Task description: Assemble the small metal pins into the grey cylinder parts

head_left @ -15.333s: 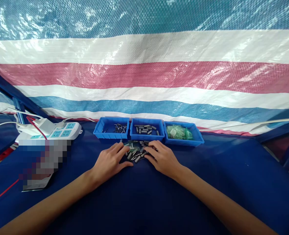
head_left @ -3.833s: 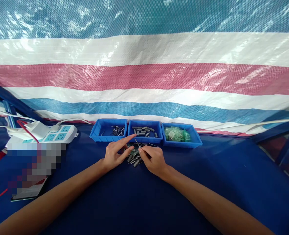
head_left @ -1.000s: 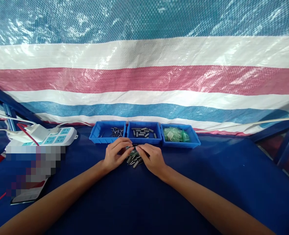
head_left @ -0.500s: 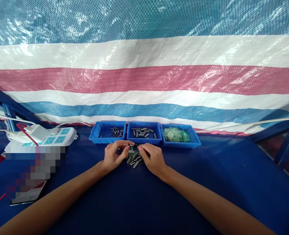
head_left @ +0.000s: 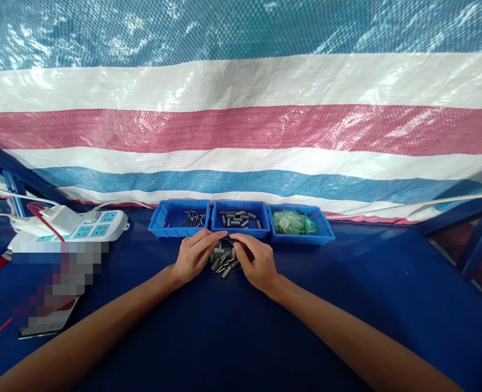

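Observation:
A small pile of metal parts (head_left: 226, 267), dark cylinders and thin pins, lies on the blue table between my hands. My left hand (head_left: 194, 256) is at the pile's left side, its fingers pressed together and reaching over the back of the pile. On the right side, my right hand (head_left: 256, 259) has its fingertips closed over the pile's back edge. The fingertips of both hands nearly meet. Whatever they hold is too small or hidden to name.
Behind the hands stand three blue bins: one with thin pins (head_left: 179, 232), one with grey cylinders (head_left: 241, 233), one with green bagged parts (head_left: 302, 239). A white power strip (head_left: 112, 227) and a phone (head_left: 49, 324) lie left on the table (head_left: 241, 337).
My left hand's fingers have straightened and its thumb has drawn in. The fingertips of both hands have come closer together behind the pile.

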Tool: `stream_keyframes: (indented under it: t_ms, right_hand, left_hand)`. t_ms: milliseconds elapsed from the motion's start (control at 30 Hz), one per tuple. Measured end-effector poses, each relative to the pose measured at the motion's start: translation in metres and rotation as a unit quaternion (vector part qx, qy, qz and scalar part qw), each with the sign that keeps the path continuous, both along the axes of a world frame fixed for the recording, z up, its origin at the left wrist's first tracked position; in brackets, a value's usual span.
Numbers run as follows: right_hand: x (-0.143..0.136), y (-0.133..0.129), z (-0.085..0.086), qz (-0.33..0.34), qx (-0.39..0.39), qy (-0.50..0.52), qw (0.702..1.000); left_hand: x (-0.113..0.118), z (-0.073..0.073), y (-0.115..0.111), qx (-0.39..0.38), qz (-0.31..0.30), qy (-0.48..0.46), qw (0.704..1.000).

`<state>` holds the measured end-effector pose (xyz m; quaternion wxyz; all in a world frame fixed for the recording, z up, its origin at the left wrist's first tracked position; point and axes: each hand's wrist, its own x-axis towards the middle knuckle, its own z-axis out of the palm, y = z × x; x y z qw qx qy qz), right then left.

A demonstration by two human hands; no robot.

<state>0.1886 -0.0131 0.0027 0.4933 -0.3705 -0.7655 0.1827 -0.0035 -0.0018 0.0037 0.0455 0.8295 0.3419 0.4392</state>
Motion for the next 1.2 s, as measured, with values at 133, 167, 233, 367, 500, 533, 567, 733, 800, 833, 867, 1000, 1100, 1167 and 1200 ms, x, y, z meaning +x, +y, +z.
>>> stream_keyframes:
  t_ms: [133, 167, 233, 367, 500, 533, 567, 733, 800, 833, 867, 1000, 1100, 1167, 1200]
  right_hand:
    - [-0.001, 0.0, 0.0, 0.015, 0.001, -0.015, 1.0]
    - [-0.001, 0.0, 0.0, 0.013, 0.001, -0.015, 1.0]
    - [-0.001, 0.0, 0.0, 0.007, 0.003, -0.018, 1.0]
    - [-0.001, 0.002, -0.003, 0.027, 0.022, -0.045, 0.998]
    - [-0.002, 0.003, -0.005, 0.07, 0.034, -0.067, 0.995]
    - [-0.002, 0.003, -0.005, 0.071, 0.036, -0.065, 0.995]
    - [-0.001, 0.002, -0.005, 0.064, 0.036, -0.056, 0.996]
    - [0.001, -0.002, -0.001, 0.023, 0.034, -0.016, 0.999]
    - [0.001, -0.002, 0.0, 0.036, 0.032, -0.03, 0.998]
    - [0.001, -0.002, 0.0, 0.041, 0.03, -0.039, 0.998]
    - [0.001, -0.001, 0.0, 0.045, 0.027, -0.049, 0.997]
    - [-0.001, 0.0, -0.001, 0.079, 0.033, -0.093, 0.992]
    - [-0.001, -0.001, -0.003, 0.09, 0.059, -0.104, 0.989]
    - [-0.001, -0.001, -0.003, 0.068, 0.068, -0.076, 0.992]
    - [-0.001, -0.002, -0.003, 0.054, 0.067, -0.058, 0.995]
  left_hand:
    - [0.001, -0.005, 0.0, 0.003, 0.019, -0.013, 1.0]
    - [0.001, -0.005, 0.0, 0.003, 0.021, -0.014, 1.0]
    - [0.001, -0.005, 0.0, 0.003, 0.021, -0.013, 1.0]
    - [0.002, -0.002, 0.0, 0.004, 0.019, -0.02, 1.0]
    - [0.003, 0.001, -0.001, -0.002, 0.021, -0.031, 0.999]
    - [0.003, 0.002, -0.001, -0.01, 0.024, -0.03, 0.999]
    - [0.003, 0.002, -0.001, -0.021, 0.028, -0.029, 0.999]
    - [0.002, 0.005, -0.002, -0.05, 0.024, -0.036, 0.998]
    - [0.002, 0.005, -0.002, -0.048, 0.018, -0.031, 0.998]
    - [0.002, 0.005, -0.002, -0.046, 0.018, -0.028, 0.998]
    - [0.002, 0.005, -0.001, -0.044, 0.018, -0.028, 0.998]
    - [0.002, 0.004, 0.0, -0.014, 0.005, -0.034, 0.999]
    - [0.001, 0.001, 0.001, -0.019, 0.005, -0.031, 0.999]
    - [0.0, 0.001, 0.001, -0.039, 0.014, -0.024, 0.999]
    - [0.0, 0.0, 0.001, -0.045, 0.017, -0.02, 0.999]
